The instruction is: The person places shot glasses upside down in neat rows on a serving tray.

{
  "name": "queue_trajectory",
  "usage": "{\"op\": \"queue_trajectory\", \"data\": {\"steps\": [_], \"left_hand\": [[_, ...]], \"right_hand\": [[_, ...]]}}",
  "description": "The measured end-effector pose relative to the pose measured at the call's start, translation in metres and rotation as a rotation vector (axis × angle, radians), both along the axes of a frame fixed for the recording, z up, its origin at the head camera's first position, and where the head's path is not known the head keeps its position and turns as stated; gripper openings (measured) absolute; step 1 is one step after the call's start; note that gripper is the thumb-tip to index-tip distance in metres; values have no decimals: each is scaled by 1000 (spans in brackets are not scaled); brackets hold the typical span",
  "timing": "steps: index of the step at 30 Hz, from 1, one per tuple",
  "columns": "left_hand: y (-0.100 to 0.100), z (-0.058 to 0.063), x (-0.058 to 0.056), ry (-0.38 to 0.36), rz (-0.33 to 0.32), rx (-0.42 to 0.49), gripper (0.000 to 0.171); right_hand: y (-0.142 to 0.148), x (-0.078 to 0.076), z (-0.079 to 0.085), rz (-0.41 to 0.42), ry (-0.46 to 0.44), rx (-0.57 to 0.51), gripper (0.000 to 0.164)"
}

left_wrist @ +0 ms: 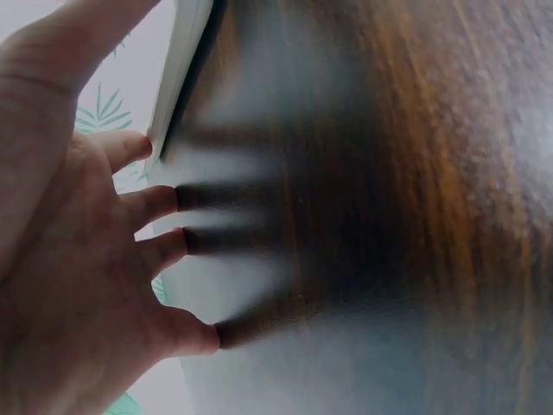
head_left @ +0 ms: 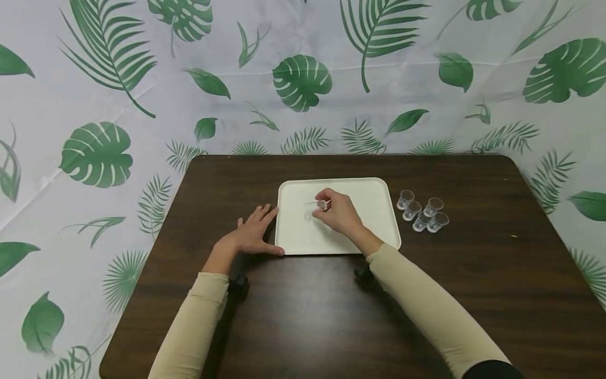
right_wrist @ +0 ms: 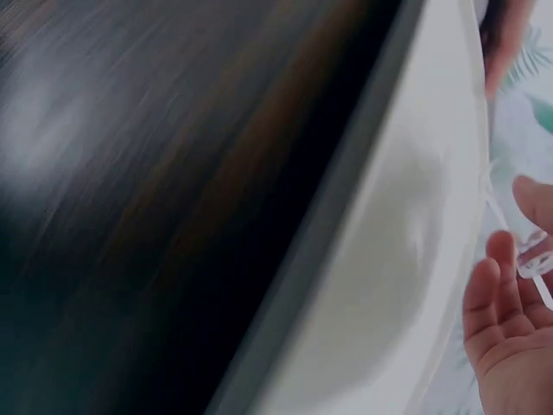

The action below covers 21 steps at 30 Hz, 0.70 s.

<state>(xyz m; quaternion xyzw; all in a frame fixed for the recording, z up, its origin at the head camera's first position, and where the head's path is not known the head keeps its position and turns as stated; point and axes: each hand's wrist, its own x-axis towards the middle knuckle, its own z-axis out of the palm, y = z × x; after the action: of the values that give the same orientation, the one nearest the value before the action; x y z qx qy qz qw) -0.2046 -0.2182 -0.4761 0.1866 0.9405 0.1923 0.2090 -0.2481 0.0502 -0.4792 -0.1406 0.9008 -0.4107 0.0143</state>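
A white tray [head_left: 374, 231] lies on the dark wooden table. Over its middle, my right hand [head_left: 342, 213] pinches a small clear cup [head_left: 322, 205] between thumb and fingers; in the right wrist view part of the clear cup [right_wrist: 537, 259] shows at the fingertips. Just left of it, a faint clear shape [head_left: 308, 211] shows against the tray, too indistinct to name. My left hand [head_left: 251, 233] rests with fingers spread beside the tray's left edge, its thumb at the near left corner. The left wrist view shows the left hand's fingertips [left_wrist: 200, 335] on the tabletop.
Several small clear cups [head_left: 434, 207] stand in a cluster on the table, right of the tray. A leaf-patterned cloth [head_left: 303, 121] hangs behind the table's far edge [head_left: 454, 158].
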Motion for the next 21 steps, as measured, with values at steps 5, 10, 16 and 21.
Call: {"op": "queue_trajectory", "data": {"steps": [5, 10, 16, 21], "left_hand": [[1, 0, -2, -5, 9, -5, 116], [2, -1, -3, -2, 3, -1, 116], [2, -1, -2, -5, 11, -5, 115], [-1, 0, -1, -2, 13, -14, 115]], "right_hand": [[-32, -4, -3, 62, 57, 68, 31], [-53, -5, 0, 181, 139, 256, 37], [-64, -6, 1, 263, 184, 371, 41], [-68, -9, -1, 262, 184, 371, 41]]}}
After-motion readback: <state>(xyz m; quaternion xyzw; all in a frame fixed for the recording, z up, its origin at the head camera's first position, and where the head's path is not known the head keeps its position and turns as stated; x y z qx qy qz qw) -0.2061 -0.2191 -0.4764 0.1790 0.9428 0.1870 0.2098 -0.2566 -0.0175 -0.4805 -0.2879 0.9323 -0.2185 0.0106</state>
